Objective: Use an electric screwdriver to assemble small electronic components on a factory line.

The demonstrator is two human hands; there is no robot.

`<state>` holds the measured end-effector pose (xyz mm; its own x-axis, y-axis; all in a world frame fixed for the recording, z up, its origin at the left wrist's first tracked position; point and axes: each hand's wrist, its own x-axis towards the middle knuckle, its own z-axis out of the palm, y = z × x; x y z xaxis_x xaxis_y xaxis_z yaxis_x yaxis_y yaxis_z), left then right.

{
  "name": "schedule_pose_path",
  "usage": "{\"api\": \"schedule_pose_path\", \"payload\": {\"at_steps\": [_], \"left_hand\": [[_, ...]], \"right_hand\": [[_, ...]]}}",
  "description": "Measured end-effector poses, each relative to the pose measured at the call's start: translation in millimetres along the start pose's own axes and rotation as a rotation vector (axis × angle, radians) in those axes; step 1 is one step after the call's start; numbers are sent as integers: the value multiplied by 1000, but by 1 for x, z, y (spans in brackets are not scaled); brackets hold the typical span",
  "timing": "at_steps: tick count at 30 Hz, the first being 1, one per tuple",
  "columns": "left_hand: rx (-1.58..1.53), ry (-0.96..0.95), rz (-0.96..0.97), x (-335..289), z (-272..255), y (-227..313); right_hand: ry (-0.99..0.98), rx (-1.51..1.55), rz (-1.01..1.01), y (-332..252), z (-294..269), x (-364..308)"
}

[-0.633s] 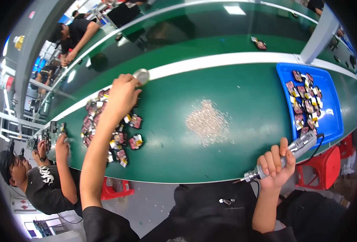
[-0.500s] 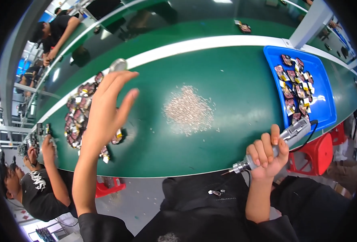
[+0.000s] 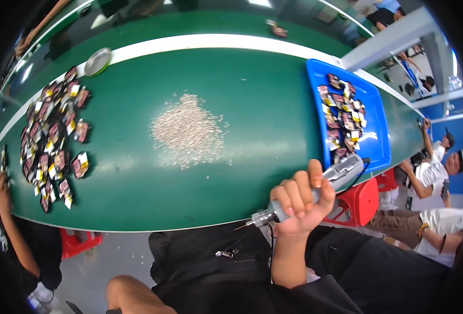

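Observation:
My right hand (image 3: 300,201) is wrapped around a grey powered screwdriver (image 3: 344,172), its thin bit pointing left just past the table's near edge. Only a bare bend of my left arm (image 3: 132,294) shows at the bottom; the left hand itself is out of the picture. In the middle of the green table (image 3: 263,115) lies a heap of tiny silvery pieces (image 3: 189,130). To its left spreads a pile of small black and pinkish assemblies with white and yellow bits (image 3: 53,136). More such assemblies (image 3: 346,112) sit in a blue tray (image 3: 382,141) at the right.
A round shallow metal dish (image 3: 97,62) stands near the white rail (image 3: 200,41) at the back left. Small metal bits (image 3: 226,254) rest on my dark clothing. Red stools (image 3: 365,203) stand beyond the near edge. Another person's arm (image 3: 12,225) is at the left; people sit at the right.
My left hand has withdrawn from over the pile of assemblies and left the picture downward. The whole view has swung right; my right hand still grips the screwdriver.

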<state>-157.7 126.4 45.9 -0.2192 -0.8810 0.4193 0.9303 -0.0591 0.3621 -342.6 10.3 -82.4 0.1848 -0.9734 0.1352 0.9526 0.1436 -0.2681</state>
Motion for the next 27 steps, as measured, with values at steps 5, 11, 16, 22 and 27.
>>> {"api": "schedule_pose_path", "payload": {"at_steps": [5,11,16,22,27], "left_hand": [[390,14,314,-2,-60,-2],[2319,-356,-293,84,-130,34],[2435,-452,-449,77,-152,34],[2328,-568,-475,81,-155,14],[2383,-614,-363,100,-171,15]], "right_hand": [[-69,-2,7,4,6,3],[5,-60,-49,-12,0,-3],[-3,-54,-52,-11,-2,-3],[27,-56,-51,-8,0,-6],[17,-12,-36,-8,0,-4]]}}
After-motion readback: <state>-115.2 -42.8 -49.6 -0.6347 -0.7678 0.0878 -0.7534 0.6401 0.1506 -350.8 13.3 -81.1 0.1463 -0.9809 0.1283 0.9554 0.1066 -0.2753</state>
